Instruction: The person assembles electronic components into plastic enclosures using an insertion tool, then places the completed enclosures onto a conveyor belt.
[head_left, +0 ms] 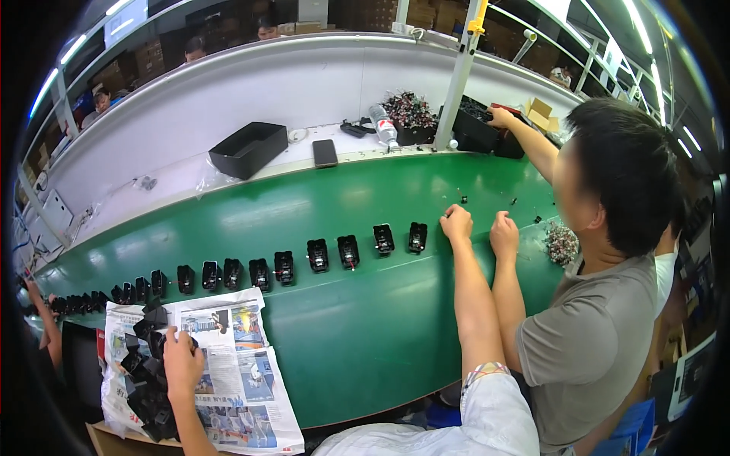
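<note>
My left hand (183,365) is at the lower left, over a pile of black plastic parts (148,372) on a spread newspaper (243,380). Its fingers are bent around one black plastic part at the pile's edge. My right arm reaches far forward across the green table. At its end, my right hand (457,223) is closed near the right end of a row of black housings, by the closest black housing (417,237). Something small and dark shows at its fingertips, too small to name. Inside the housings, small components and wires are visible.
A co-worker (601,304) sits close on my right, one hand (505,234) beside mine and another reaching into a black bin (475,125). Along the back ledge lie a black tray (249,150), phone (325,153), bottle (384,128) and wired-parts heap (411,111). A metal post (458,83) stands there.
</note>
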The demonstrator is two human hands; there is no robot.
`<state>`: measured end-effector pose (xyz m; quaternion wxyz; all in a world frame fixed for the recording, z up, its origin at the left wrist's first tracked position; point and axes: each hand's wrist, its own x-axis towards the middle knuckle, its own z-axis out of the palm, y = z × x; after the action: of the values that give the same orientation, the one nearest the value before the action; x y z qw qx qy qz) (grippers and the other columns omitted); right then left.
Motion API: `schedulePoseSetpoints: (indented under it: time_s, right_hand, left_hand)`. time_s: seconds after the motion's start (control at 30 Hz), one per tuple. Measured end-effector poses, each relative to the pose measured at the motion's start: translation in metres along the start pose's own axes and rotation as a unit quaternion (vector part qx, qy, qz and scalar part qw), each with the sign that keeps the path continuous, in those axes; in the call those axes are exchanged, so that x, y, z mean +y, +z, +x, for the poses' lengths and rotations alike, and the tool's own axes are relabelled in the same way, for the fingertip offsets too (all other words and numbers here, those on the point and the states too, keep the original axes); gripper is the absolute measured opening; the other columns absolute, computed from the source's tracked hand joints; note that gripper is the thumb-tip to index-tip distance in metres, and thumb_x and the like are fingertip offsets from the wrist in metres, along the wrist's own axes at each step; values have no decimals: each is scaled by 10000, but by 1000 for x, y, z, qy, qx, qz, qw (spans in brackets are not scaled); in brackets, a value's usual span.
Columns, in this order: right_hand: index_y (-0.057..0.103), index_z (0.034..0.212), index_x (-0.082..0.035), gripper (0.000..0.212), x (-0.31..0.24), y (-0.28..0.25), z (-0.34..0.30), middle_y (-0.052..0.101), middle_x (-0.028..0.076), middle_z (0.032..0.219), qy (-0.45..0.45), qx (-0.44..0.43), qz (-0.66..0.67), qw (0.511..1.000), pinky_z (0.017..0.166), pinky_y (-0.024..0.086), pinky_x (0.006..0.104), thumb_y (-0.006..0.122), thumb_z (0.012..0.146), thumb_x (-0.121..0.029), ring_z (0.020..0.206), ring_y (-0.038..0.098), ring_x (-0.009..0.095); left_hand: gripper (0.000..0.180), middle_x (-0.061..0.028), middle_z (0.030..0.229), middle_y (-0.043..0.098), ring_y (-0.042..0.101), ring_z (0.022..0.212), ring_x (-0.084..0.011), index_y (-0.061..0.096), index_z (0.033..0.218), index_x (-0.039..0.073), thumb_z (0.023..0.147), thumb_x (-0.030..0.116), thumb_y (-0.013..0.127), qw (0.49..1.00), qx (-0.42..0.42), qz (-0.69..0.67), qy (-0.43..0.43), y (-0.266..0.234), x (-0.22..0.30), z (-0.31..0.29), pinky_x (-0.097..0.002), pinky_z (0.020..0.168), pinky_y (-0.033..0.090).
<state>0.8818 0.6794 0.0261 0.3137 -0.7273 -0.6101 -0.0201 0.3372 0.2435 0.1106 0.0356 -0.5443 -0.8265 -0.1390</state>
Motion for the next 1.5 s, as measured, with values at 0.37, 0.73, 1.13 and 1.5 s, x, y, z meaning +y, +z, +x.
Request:
schedulePoseSetpoints:
  time_s: [0.37, 0.73, 1.13, 1.5]
  right_hand:
    - [674, 879, -62, 96, -76, -72, -87, 686, 6, 815, 114, -113, 495, 854, 665, 490, 245, 731, 818, -109, 768, 620, 86]
    - [661, 885, 43, 153, -173, -203, -277, 631, 177, 1012, -184, -365, 615, 674, 777, 535, 318, 691, 744, 95, 910, 634, 224]
    - [685, 844, 6, 158, -186, -207, -301, 620, 138, 958, -209, -345, 542, 737, 730, 513, 289, 730, 707, 69, 851, 620, 185]
    - [654, 816, -16, 191, -193, -208, -303, 647, 90, 886, -375, -248, 466, 762, 679, 502, 316, 744, 666, 60, 775, 622, 219]
  left_hand:
    - [651, -171, 1295, 514, 550, 1112, -218, 460, 1125, 56, 619, 95, 868, 791, -115, -598, 54, -2, 124, -55, -357, 931, 464]
    - [881, -130, 1339, 455, 450, 1262, -236, 374, 1373, 51, 628, -13, 841, 702, -187, -683, 77, -4, 180, -60, -367, 1051, 371]
    - [766, -93, 1232, 584, 609, 1034, -244, 458, 1326, 67, 658, 126, 830, 826, -82, -543, 127, -23, 188, -63, -318, 771, 505]
    - [727, -96, 1235, 590, 599, 1023, -264, 500, 1290, 57, 655, 166, 836, 832, -96, -533, 124, -24, 185, -61, -339, 793, 505]
